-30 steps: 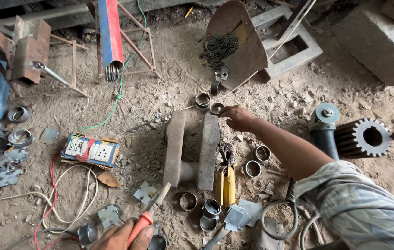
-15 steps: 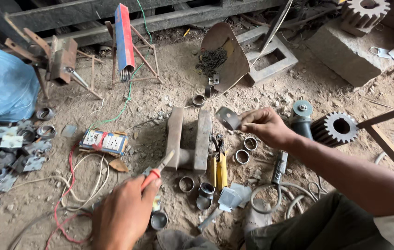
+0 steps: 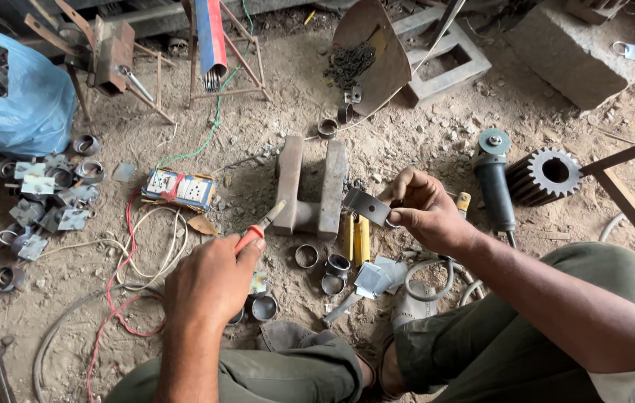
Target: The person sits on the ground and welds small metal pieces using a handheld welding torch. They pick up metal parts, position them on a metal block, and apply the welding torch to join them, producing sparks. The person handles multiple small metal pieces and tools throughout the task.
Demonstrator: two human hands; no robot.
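Head view: my right hand (image 3: 425, 213) pinches small grey metal plate with welded ring (image 3: 369, 207) over steel H-block (image 3: 310, 186); thin, stiff, light, edges sharp, so grip by ring end. Left hand (image 3: 209, 287) fingers wrapped round red-handled electrode holder (image 3: 256, 230).

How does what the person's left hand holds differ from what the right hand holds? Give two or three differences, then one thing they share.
The left hand grips a red-handled tool, long and thin; the right hand pinches a flat grey metal plate with a ring at its end. The tool points up and away toward the H-shaped steel block; the plate is held level beside the block. The tool has a coloured grip; the plate is bare metal. Both are held off the dirt floor.
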